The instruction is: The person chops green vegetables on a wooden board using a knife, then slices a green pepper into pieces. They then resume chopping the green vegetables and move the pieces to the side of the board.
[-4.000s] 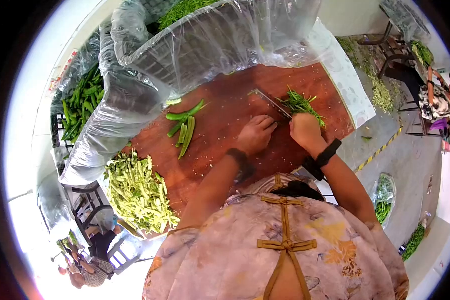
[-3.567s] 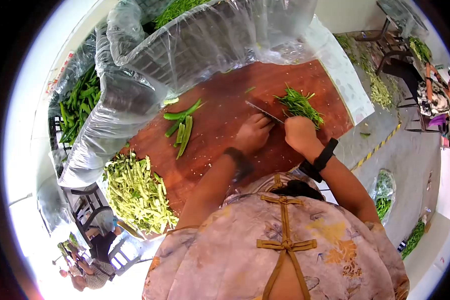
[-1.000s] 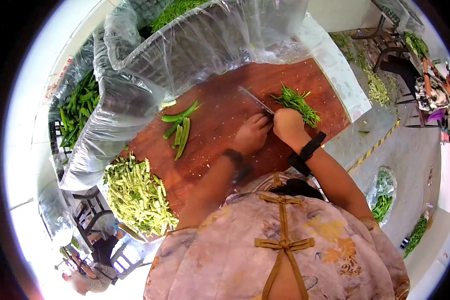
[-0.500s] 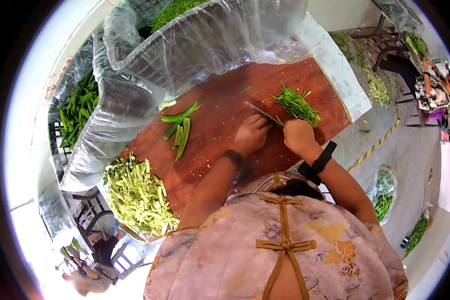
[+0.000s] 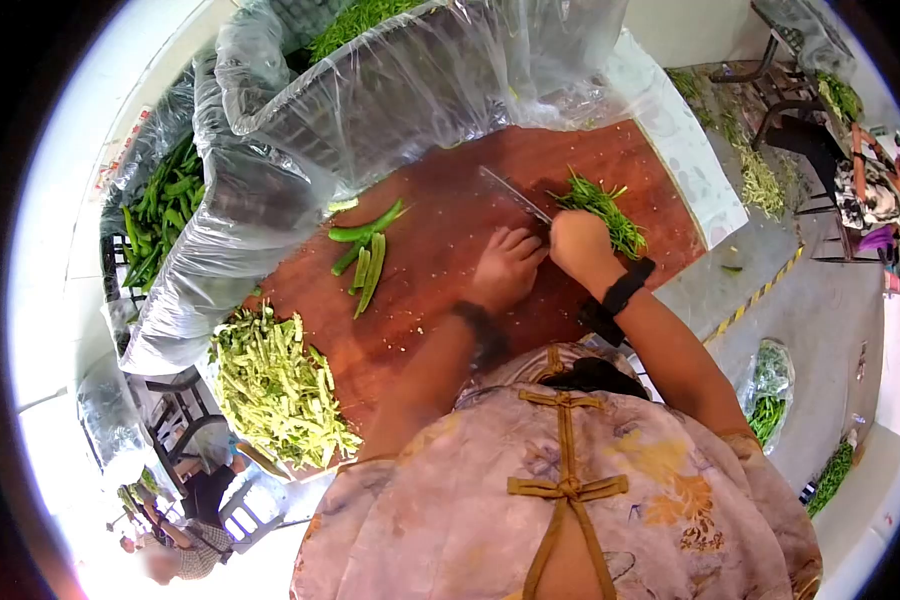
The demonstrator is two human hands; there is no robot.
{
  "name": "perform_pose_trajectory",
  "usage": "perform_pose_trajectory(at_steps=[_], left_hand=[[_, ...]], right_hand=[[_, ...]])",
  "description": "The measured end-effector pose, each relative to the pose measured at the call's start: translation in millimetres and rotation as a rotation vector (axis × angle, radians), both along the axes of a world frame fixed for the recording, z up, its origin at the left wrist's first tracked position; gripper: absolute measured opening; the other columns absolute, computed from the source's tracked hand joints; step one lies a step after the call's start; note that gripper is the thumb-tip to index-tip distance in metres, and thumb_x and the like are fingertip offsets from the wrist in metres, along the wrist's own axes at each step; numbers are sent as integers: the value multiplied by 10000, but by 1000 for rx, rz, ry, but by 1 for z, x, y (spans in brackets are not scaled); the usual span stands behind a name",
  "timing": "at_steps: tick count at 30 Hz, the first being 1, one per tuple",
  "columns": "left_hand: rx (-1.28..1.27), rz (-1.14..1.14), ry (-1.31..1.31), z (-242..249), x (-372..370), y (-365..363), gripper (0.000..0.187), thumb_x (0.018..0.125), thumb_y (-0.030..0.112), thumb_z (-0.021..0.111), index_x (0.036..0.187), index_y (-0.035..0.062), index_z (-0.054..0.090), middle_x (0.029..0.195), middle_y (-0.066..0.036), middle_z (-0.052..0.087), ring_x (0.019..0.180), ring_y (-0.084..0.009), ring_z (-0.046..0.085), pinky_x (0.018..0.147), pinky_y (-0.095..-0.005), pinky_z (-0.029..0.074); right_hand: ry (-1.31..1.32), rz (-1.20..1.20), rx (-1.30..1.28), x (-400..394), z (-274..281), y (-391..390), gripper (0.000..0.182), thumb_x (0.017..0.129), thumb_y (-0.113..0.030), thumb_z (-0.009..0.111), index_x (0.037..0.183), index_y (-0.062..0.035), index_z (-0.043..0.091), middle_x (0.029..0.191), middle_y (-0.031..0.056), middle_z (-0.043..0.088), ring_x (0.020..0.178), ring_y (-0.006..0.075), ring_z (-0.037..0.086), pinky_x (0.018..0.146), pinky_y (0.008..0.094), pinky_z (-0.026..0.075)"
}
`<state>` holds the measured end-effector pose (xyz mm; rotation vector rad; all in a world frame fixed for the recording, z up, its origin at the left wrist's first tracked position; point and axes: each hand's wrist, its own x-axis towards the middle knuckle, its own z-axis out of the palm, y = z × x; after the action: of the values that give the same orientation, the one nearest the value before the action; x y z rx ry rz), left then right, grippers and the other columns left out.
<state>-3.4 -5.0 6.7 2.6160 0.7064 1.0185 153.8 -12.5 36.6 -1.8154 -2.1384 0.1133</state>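
My right hand (image 5: 580,248) is closed round the handle of a knife (image 5: 513,194), whose thin blade points up and left over the brown wooden board (image 5: 450,210). Just left of it, my left hand (image 5: 506,268) has its fingers curled together low over the board; anything inside them is hidden. Beyond my right hand lies a pile of thin green strips (image 5: 610,212), partly covered by that hand. Further left on the board are a long green pepper (image 5: 366,225) and several split pepper pieces (image 5: 370,275).
A heap of pale green trimmings (image 5: 270,390) covers the board's near left corner. Plastic-lined crates (image 5: 370,100) stand along the far side, one holding whole green peppers (image 5: 165,215). Bagged greens (image 5: 770,390) lie on the floor at right. Other people sit at both edges.
My right hand has shifted up and slightly left with the knife, and the blade now lies further from my left fingers. My left hand stays nearly in place. The piles look the same.
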Motion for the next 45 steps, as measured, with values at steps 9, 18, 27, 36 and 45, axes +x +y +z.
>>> perform_pose_trajectory(at_steps=[9,18,27,36,45], left_hand=[[-23,36,55,-15,2,-1,243,630,73,547,858,57,628,889,-42,555,868,-228,496,795,-396,416],[-33,34,79,-4,0,1,268,620,71,524,866,56,630,900,-42,570,858,-221,514,784,-352,443],[-33,26,81,-2,1,-2,270,628,49,525,879,27,622,935,-69,571,898,-230,530,769,-320,458],[-84,16,76,-7,-2,-2,279,631,47,531,895,16,618,939,-89,562,920,-249,526,789,-335,454],[-65,23,4,-11,-1,-3,268,643,39,529,898,0,603,945,-107,557,920,-264,527,807,-342,450]], right_hand=[[-13,4,-126,16,14,-43,173,683,-136,569,538,-40,571,552,176,538,538,352,546,538,438,445],[-82,26,-205,4,13,-29,91,637,-104,575,575,-38,588,592,176,562,555,338,564,537,417,459],[33,-26,-145,-6,19,-10,137,677,-137,604,603,-22,586,622,182,566,614,350,568,571,419,468],[-31,-16,-190,8,17,-37,113,641,-106,601,577,-15,587,616,183,562,604,356,567,559,436,464],[-79,-197,-232,38,19,-55,201,693,-176,603,584,-9,580,577,193,542,596,370,559,561,449,459]])
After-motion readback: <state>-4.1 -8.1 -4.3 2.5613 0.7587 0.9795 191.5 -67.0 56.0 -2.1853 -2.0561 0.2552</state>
